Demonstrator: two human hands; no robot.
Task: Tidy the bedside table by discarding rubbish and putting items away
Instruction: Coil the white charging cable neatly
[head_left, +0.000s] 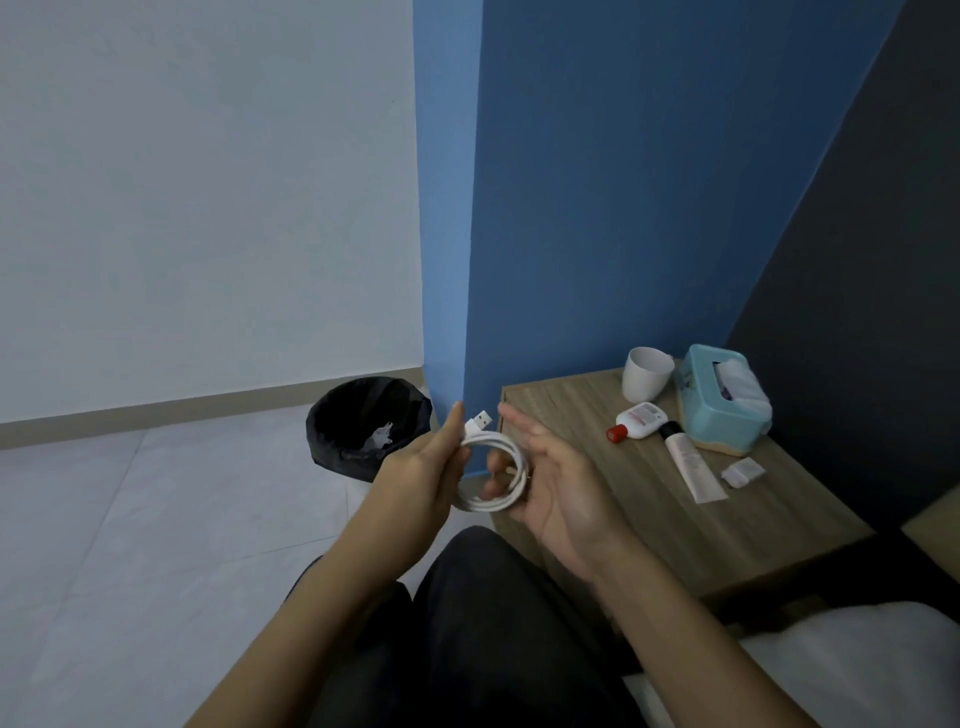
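Note:
A white USB cable (500, 475) is wound into a loop in front of me, its plug sticking up at the top. My left hand (423, 470) grips the coil's left side. My right hand (553, 486) cups its right side, with the fingers through the loop. Both hands hover left of the wooden bedside table (613, 493). On the table lie a white bottle with a red cap (638, 422), a pale tube with a black cap (690, 462) and a small clear packet (743, 473). A white mug (644, 374) and a teal tissue box (724, 400) stand at the back.
A bin with a black liner (366, 426) stands on the tiled floor by the blue wall corner, with crumpled rubbish inside. My dark-trousered knee (478, 597) is below the hands. White bedding (852, 665) lies at the lower right.

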